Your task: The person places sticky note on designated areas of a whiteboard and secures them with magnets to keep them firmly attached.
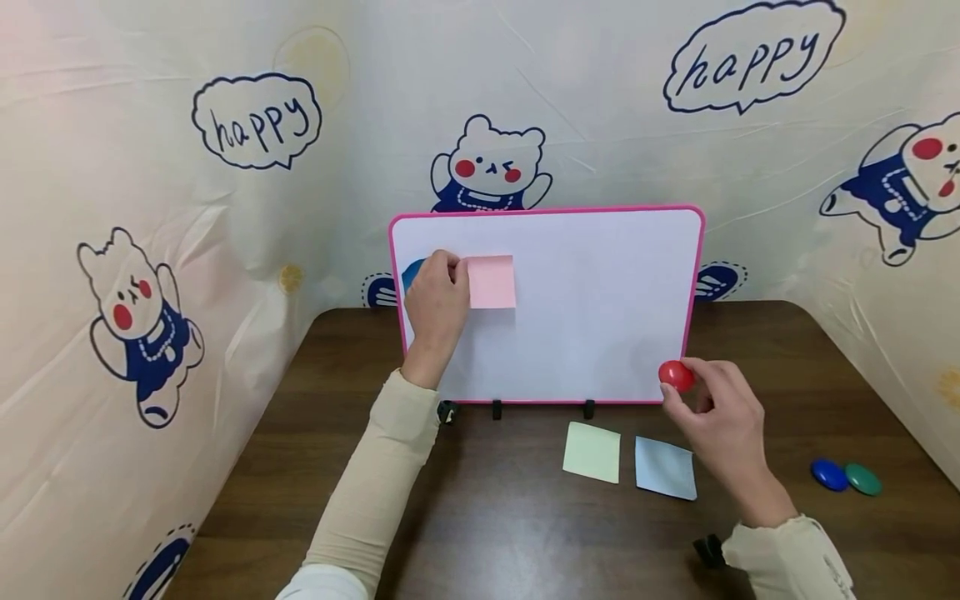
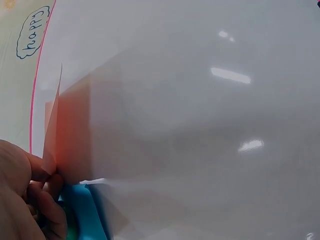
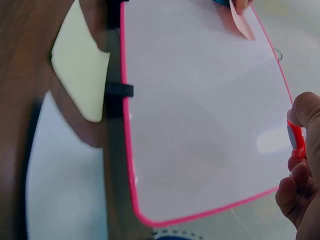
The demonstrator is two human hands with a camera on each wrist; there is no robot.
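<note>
A pink sticky note (image 1: pixel 492 282) is held by its left edge between the thumb and fingers of my left hand (image 1: pixel 437 300), in front of the whiteboard (image 1: pixel 600 292). In the left wrist view the note stands partly away from the board. Behind that hand shows a blue sheet (image 2: pixel 86 207), mostly covered, with a green round piece (image 2: pixel 73 225) beside the fingers. My right hand (image 1: pixel 723 417) pinches a red round magnet (image 1: pixel 676 376) near the board's lower right corner; its grey backing (image 3: pixel 292 137) shows in the right wrist view.
On the brown table (image 1: pixel 495 517) lie a pale green sticky note (image 1: pixel 592 452) and a light blue one (image 1: pixel 665 468). Farther right are a blue magnet (image 1: pixel 829 475) and a green magnet (image 1: pixel 863 479). Black feet (image 1: pixel 588 408) support the board. A printed curtain (image 1: pixel 360 125) hangs behind.
</note>
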